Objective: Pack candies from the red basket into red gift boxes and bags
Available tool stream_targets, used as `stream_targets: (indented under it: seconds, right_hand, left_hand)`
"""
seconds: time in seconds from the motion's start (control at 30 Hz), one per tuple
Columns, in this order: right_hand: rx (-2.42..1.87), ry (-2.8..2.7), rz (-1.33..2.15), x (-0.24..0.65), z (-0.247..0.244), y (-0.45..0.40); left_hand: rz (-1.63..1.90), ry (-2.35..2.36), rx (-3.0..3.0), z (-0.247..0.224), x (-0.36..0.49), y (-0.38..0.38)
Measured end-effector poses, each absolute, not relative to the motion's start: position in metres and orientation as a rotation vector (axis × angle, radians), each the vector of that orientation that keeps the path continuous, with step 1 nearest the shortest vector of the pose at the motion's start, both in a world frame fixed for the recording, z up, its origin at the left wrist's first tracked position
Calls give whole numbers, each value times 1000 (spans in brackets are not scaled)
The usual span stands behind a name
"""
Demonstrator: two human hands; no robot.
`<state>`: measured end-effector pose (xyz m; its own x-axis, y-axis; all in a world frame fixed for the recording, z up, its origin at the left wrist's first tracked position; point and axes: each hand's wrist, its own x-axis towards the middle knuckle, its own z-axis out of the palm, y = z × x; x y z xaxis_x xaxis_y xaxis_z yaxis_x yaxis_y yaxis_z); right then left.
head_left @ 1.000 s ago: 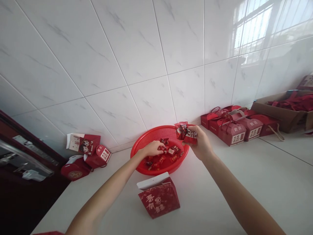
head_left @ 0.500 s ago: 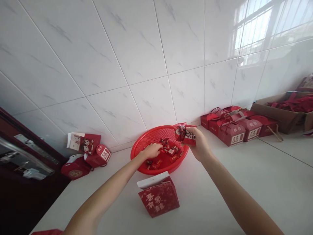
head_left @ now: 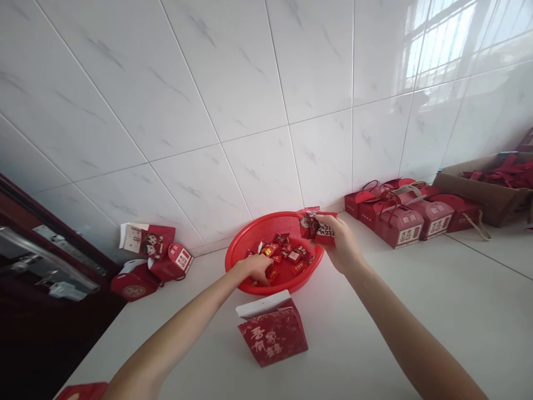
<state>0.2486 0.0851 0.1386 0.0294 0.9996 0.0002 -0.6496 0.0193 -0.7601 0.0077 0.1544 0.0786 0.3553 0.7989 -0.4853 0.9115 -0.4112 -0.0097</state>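
In the head view, the red plastic basket (head_left: 281,223) sits on the pale tabletop (head_left: 341,344) near the tiled wall (head_left: 250,166), with red-wrapped candies (head_left: 293,256) scattered inside. The left hand (head_left: 259,266) reaches into the basket's left half, its fingers curled downward among the candies; whether they grip one cannot be told. The right hand (head_left: 343,244) is at the basket's right rim, its fingers grasping red candy packets (head_left: 313,225) raised above the candies in the basket.

Just in front of the basket, on the camera side, stands a dark red carton (head_left: 275,336) with pale lettering and a raised white flap. Left of the basket, two closed red gift boxes (head_left: 175,261) sit close together, with an open illustrated box (head_left: 156,242) behind and above them. Right of the basket is a cluster of handled gift boxes (head_left: 398,225), and beyond these, a brown cardboard box (head_left: 478,191) holding red ribbon-like material (head_left: 503,173).
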Motion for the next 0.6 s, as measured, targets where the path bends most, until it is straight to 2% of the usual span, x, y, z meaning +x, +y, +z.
stream_targets:
  seconds: [0.27, 0.6]
  right_hand:
    - [-694, -671, 1430, 250, 139, 84]
    - [-686, -657, 1467, 247, 137, 84]
  left_hand:
    - [-385, 1616, 2473, 85, 10, 160]
    - [-534, 1431, 2428, 78, 16, 159]
